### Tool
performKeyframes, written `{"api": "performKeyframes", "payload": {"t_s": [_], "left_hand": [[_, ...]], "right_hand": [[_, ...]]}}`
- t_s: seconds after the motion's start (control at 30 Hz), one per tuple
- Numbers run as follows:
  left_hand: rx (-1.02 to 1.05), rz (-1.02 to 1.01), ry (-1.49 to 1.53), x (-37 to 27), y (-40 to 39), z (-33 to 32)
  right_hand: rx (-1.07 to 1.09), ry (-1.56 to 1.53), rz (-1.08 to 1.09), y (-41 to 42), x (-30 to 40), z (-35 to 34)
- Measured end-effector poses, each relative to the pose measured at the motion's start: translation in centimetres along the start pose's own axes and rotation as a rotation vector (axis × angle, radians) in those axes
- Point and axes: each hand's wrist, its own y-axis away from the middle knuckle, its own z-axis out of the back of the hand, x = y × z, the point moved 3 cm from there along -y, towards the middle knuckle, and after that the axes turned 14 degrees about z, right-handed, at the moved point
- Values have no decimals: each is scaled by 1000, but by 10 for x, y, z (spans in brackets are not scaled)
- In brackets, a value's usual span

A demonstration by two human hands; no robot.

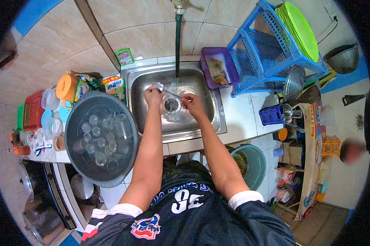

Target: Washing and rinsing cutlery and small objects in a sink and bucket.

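Note:
Over the stainless steel sink (142, 121), my two hands hold one metal spoon (171, 93) between them. My left hand (154, 96) has its fingers at the spoon's bowl end. On the other end, the fingers of my right hand (193, 105) pinch the thin handle. Below the spoon lies the round sink drain (171, 105). A dark green hose (178, 43) hangs from the tap (179, 6) at the wall, and a thin stream of water runs from its end behind the spoon.
Left of the sink stands a large grey basin (71, 132) holding several clear glasses (101, 142). A purple tub (205, 66) with sponges rests on the sink's right corner. Beyond it, a blue plastic rack (249, 55) carries green plates (298, 33). A green bucket (258, 172) sits below the counter.

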Motion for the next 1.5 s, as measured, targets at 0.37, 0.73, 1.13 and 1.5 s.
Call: {"api": "performKeyframes", "payload": {"t_s": [0.37, 0.73, 1.13, 1.5], "left_hand": [[132, -440, -653, 19, 13, 6], [-12, -478, -854, -7, 51, -26], [35, -44, -758, 66, -5, 72], [297, -84, -603, 34, 53, -20]], "right_hand": [[-90, 301, 370, -27, 61, -29], [-51, 534, 456, -40, 81, -43], [-322, -95, 61, 15, 5, 11], [-11, 445, 303, 50, 45, 21]]}}
